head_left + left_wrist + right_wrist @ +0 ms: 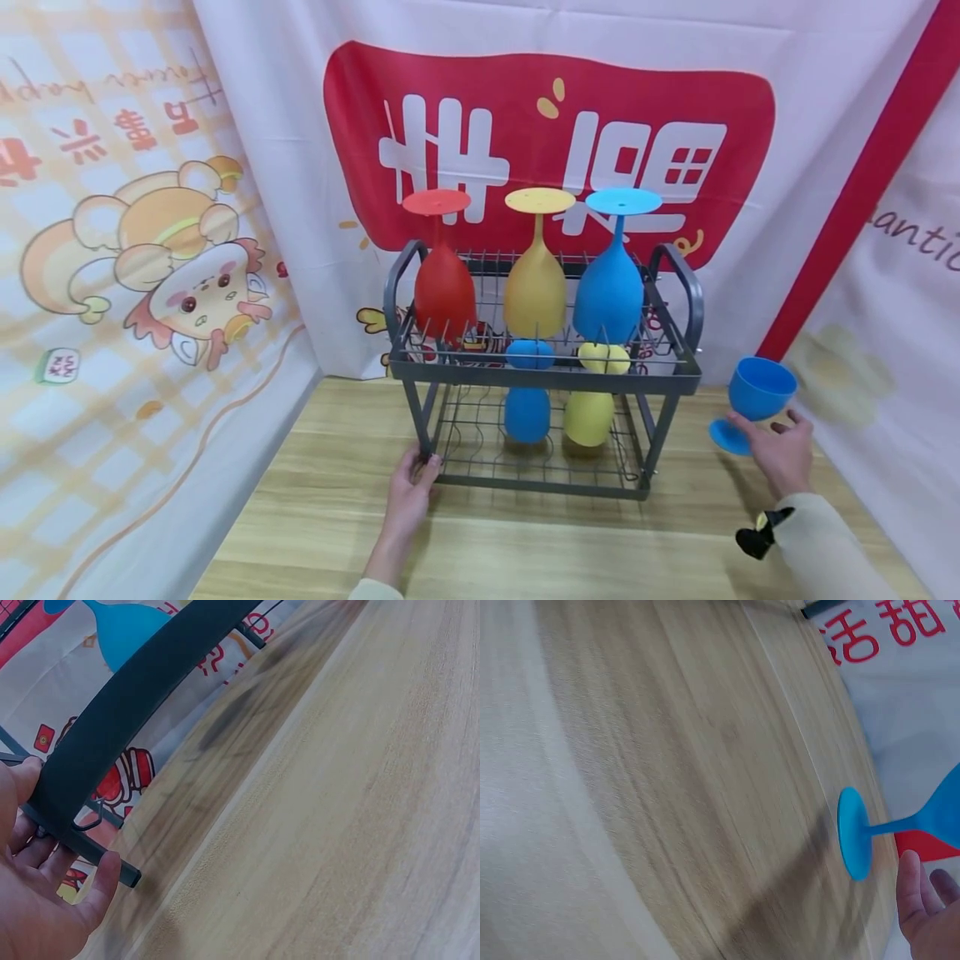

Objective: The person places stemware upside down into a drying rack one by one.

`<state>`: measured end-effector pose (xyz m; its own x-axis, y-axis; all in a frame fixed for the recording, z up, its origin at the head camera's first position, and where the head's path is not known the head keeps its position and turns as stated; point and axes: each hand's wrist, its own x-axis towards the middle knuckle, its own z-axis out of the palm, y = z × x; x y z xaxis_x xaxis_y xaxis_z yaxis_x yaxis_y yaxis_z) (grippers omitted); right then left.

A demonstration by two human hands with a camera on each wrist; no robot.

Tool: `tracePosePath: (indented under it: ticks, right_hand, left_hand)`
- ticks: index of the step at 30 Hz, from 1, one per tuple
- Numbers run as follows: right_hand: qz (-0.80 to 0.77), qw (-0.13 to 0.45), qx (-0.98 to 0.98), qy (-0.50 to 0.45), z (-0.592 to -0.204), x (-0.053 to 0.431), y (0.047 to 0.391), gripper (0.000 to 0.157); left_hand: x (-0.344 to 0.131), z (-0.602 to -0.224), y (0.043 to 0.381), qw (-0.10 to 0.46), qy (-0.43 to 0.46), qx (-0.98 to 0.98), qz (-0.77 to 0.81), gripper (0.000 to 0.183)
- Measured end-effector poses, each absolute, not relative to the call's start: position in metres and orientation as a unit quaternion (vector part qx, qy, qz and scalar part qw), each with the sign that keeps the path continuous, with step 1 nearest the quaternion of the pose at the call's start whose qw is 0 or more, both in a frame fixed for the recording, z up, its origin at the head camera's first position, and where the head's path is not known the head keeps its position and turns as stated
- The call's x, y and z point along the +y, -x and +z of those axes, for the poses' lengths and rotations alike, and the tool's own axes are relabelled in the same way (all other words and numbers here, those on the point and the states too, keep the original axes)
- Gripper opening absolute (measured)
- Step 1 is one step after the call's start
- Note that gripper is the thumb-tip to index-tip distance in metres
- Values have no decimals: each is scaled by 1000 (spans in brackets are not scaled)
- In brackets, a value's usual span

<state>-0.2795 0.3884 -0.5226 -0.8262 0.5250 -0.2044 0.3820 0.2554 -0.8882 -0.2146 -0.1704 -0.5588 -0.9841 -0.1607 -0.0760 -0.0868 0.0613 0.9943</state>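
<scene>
A dark metal two-tier dish rack point(540, 487) stands mid-table. My left hand point(411, 492) grips its lower front-left corner; in the left wrist view, the thumb and fingers lie around the dark frame point(97, 727). To the right of the rack, my right hand point(783, 454) holds a blue plastic goblet point(763, 387), bowl up and leaning, with the thumb across its stem. The goblet's round foot point(855, 834) shows in the right wrist view. Upside down on the upper tier are a red goblet point(446, 292), a yellow goblet point(535, 292) and a blue goblet point(609, 292).
Lower in the rack sit a blue cup point(527, 417) and a yellow cup point(588, 419), partly behind the front rail. A printed cloth point(262, 125) hangs around the back and sides of the wooden table point(315, 517). A black strap piece point(757, 537) sticks out at the right wrist.
</scene>
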Motion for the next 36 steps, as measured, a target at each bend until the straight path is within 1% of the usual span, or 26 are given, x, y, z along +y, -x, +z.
tracePosePath:
  ticks: [5,10,16,24,33,36]
  right_hand:
    - [546,61,-779,302,-516,392,288,128]
    - [568,72,-762,302,-508,390,298,130]
    - [583,73,-742,324,-504,387,300,133]
    - [597,83,-724,336,-504,386,300,126]
    - [586,84,-744,311,-509,386,297,126]
    - [585,97,-750,293,-512,381,293,121]
  left_hand:
    - [-169,-559,216,28,-88,-728,-680,51]
    - [-170,-560,217,31,-87,-731,-676,51]
    - [-168,-559,215,21,-94,-732,-675,54]
    - [-161,-553,215,28,-99,-732,-673,51]
    - [-166,-556,216,27,-99,-732,-673,52]
    - [-168,-555,215,25,-98,-732,-674,53]
